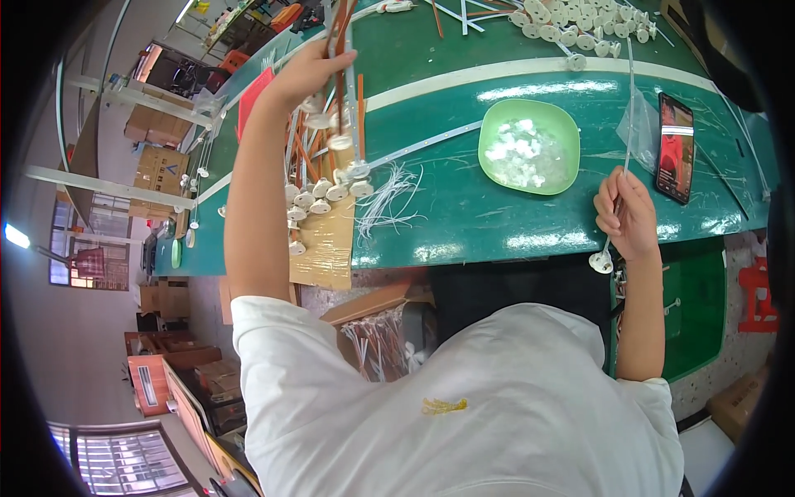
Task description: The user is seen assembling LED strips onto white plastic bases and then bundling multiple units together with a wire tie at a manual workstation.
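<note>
My left hand [313, 73] is raised at the far left of the table, its fingers closed round a bundle of brown and white strips [340, 99] whose white round end pieces hang downward. More strips with such round ends [319, 195] lie below it on a sheet of cardboard [331, 258]. At the right, near the table's front edge, my right hand [627, 214] grips one long thin strip [630, 108]. Its white round end piece [601, 262] sticks out below the fingers, and the strip's other end reaches up toward the far side.
A light green bowl [571, 170] with small white pieces stands mid-table, near a bundle of white ties [393, 196]. A phone [675, 149] lies right of my right hand, beside a clear plastic bag [638, 124]. Several round-ended strips [571, 23] are piled at the back.
</note>
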`<state>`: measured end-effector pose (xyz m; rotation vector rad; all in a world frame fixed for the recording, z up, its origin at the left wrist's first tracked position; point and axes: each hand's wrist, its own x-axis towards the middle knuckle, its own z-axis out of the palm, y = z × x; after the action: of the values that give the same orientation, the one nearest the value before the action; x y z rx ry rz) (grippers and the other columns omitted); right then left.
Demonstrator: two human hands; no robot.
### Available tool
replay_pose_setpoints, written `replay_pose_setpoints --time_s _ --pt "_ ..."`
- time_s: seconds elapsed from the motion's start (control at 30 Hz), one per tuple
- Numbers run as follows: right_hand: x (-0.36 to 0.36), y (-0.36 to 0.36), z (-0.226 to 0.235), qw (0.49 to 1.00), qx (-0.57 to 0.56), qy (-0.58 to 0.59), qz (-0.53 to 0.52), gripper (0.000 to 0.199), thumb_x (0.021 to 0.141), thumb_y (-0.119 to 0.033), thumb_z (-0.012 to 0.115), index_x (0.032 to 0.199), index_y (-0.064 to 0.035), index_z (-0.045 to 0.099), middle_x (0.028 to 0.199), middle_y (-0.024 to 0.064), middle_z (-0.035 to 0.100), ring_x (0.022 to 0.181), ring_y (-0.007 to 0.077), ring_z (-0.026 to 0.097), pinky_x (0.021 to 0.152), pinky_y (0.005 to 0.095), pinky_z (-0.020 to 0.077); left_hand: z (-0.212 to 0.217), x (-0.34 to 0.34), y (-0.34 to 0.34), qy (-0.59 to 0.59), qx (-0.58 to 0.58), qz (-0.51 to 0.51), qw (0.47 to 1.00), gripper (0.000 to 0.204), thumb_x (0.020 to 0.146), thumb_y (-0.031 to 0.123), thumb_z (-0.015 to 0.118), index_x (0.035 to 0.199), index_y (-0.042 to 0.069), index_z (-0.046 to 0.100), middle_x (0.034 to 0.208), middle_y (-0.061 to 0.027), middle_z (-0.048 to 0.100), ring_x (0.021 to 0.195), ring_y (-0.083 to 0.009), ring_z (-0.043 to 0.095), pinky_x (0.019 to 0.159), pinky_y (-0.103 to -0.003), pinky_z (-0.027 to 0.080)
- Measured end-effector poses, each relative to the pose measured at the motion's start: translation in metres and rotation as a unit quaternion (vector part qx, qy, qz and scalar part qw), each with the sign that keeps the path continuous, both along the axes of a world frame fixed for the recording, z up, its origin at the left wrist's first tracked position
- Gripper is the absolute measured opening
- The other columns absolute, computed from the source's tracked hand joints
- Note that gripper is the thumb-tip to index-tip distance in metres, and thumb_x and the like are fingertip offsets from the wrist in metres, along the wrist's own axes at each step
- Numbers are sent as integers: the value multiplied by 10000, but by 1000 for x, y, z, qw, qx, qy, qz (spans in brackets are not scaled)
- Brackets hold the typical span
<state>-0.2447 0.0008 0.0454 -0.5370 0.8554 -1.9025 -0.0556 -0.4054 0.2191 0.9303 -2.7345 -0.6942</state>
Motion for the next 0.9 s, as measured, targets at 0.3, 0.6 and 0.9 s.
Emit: replay_pose_setpoints --time_s 0.3,0.6,0.9 --pt "-1 0 -6 1000 -20 6 9 277 1034 -236 372 822 -63 414 666 36 441 497 72 356 388 193 282 -46 -66 1 -98 148 -153 972 243 946 259 556 1017 27 557 837 -56 691 777 -125 585 751 -298 444" --pt "-5 2 -7 1000 -20 11 12 274 1015 -235 422 810 -54 428 642 45 445 495 104 379 437 238 316 -69 -100 43 -241 16 -282 929 483 624 243 836 995 62 585 757 -51 619 691 -167 603 639 -321 484" --pt "-6 -1 -4 999 -8 6 45 274 1016 -216 416 804 -47 453 655 61 497 508 112 397 475 246 328 -98 -100 64 -307 -68 -292 903 438 592 297 777 868 -24 666 805 -193 665 761 -307 645 717 -375 499"
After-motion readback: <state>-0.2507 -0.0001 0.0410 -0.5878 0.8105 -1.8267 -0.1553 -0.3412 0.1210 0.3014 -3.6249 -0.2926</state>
